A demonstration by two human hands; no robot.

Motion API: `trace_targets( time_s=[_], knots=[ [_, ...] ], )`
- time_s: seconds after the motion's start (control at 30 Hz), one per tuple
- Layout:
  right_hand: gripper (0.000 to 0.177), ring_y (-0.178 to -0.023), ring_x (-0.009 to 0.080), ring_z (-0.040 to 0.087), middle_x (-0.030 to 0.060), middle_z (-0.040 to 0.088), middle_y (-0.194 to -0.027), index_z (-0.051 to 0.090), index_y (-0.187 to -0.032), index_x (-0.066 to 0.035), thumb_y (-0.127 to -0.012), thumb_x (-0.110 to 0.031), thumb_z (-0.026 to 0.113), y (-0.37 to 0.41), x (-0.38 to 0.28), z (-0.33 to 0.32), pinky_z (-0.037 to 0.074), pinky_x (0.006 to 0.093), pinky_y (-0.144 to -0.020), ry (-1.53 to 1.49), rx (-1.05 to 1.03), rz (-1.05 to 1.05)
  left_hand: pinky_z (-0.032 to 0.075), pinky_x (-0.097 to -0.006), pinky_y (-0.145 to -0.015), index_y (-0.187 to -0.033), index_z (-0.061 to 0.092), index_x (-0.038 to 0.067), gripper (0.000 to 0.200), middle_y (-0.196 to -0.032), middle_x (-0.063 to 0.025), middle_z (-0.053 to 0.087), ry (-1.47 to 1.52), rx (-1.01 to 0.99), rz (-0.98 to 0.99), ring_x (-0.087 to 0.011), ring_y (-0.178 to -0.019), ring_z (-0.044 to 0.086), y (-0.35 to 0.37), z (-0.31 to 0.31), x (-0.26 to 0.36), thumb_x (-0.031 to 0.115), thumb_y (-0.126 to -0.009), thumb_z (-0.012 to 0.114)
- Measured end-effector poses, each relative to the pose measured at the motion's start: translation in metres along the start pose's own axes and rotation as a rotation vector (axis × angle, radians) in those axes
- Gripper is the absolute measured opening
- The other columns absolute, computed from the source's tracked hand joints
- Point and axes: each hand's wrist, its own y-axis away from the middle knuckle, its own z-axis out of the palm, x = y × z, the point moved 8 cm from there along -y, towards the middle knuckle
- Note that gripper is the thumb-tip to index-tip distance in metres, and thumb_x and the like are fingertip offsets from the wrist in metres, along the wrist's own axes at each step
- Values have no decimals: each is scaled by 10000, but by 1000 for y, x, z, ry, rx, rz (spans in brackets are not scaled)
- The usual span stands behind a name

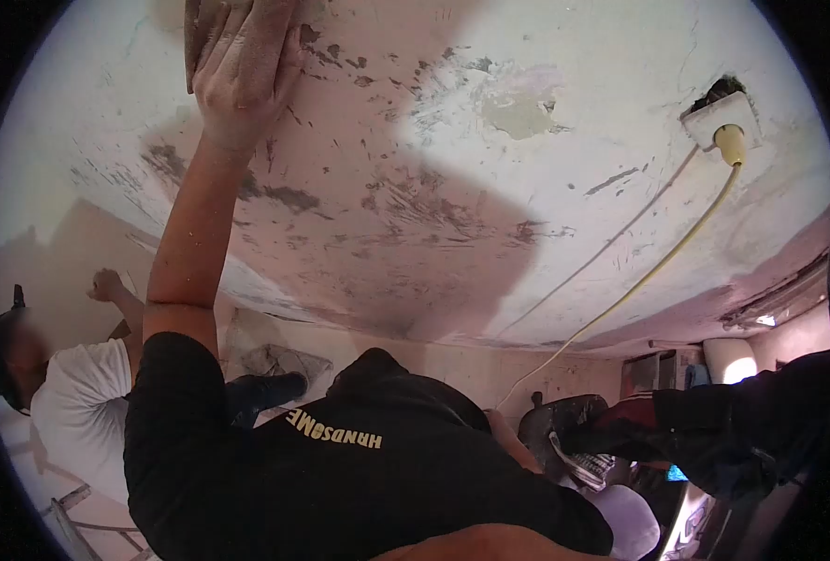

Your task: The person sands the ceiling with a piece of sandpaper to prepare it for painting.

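Observation:
My left hand (pixel 239 79), coated in pale dust, is raised against the wall (pixel 387 187) at the top. Its fingers lie over a flat, brownish piece with a straight edge, pressed to the wall; I cannot make out what it is. Around the hand the wall has dark scrapes and patches of worn paint under my shadow. My right arm hangs low beside my black shirt (pixel 368 467); only a bit of forearm shows, and my right hand is hidden behind the shirt.
A yellow plug (pixel 730 145) sits in a loose wall socket (pixel 705 122), its cord (pixel 653 280) running down. At left is a person in a white shirt (pixel 83 402), one hand (pixel 106 285) near the wall. Dark clothing (pixel 714 421) and clutter are at right.

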Motion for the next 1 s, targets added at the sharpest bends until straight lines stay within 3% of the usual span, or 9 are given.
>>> trace_targets(
  time_s=[0.03, 0.1, 0.27, 0.53, 0.63, 0.73, 0.8, 0.97, 1.0],
  knots=[
    [363, -939, 280, 650, 151, 686, -985, 671, -1081, -67, -821, -303, 581, 3, -5, 2, 487, 368, -833, 29, -29, -66, 317, -468, -1061, -1352, 455, 21, 464, -1329, -224, 482, 84, 30, -73, -378, -1240, 452, 2, -2, -7, 57, -889, 446],
    [357, -938, 278, 651, 155, 684, -981, 671, -1080, -66, -823, -296, 578, -10, 2, 3, 487, 370, -833, 7, -7, 62, 439, -408, -964, -1151, 629, -1, 359, -1054, -115, 679, -375, -14, 417, -266, -924, 673, -13, -10, 40, -12, -792, 628],
    [346, -930, 273, 653, 165, 682, -969, 670, -1074, -59, -818, -274, 582, -4, 4, -1, 487, 376, -827, -96, 76, 312, 472, -392, -903, -1147, 616, -40, 356, -1049, -129, 678, -304, -13, 439, -286, -922, 671, -13, -8, 39, -22, -792, 625],
    [347, -941, 278, 649, 168, 678, -992, 670, -1072, -59, -811, -273, 589, -4, 31, 14, 486, 377, -831, -10, 50, 141, 371, -418, -1002, -1161, 585, -84, 324, -1054, -163, 667, -299, 7, 399, -294, -992, 642, -6, -17, 40, 11, -850, 582],
    [348, -945, 280, 648, 169, 677, -1001, 669, -1072, -60, -808, -273, 592, -6, 42, 26, 486, 377, -832, 108, 12, 24, 317, -417, -1040, -1179, 571, -82, 329, -1096, -169, 651, -246, -46, 304, -268, -1079, 591, 5, -12, 34, 28, -869, 563],
    [358, -989, 296, 633, 177, 655, -1064, 663, -1081, -59, -809, -277, 585, 17, -17, 19, 481, 391, -858, 597, -181, -65, 360, -408, -989, -1096, 563, -88, 284, -1097, -173, 597, 279, 53, -6, -276, -1047, 537, 47, -36, 30, 74, -879, 480],
    [281, -905, 264, 649, 143, 679, -969, 684, -1022, -78, -856, -265, 556, 29, -10, 9, 491, 404, -820, -46, 85, 122, 396, -404, -942, -975, 587, -99, 245, -1023, -185, 584, 485, 225, -260, -300, -977, 519, 102, -48, 44, 56, -848, 447],
    [380, -1041, 325, 607, 145, 641, -1120, 652, -1115, -87, -815, -305, 569, 35, -8, 41, 478, 418, -905, 407, -147, -129, 291, -359, -1066, -1243, 447, -111, 415, -1278, -205, 492, 307, 345, -446, -293, -1263, 400, 157, -57, 56, 80, -887, 355],
    [379, -1040, 322, 608, 146, 641, -1120, 652, -1116, -89, -817, -307, 569, 32, -4, 40, 478, 417, -902, 389, -158, -104, 271, -384, -1078, -1291, 411, -110, 445, -1342, -214, 441, 371, 234, -518, -316, -1303, 358, 148, -45, 52, 94, -900, 360]
  ],
)
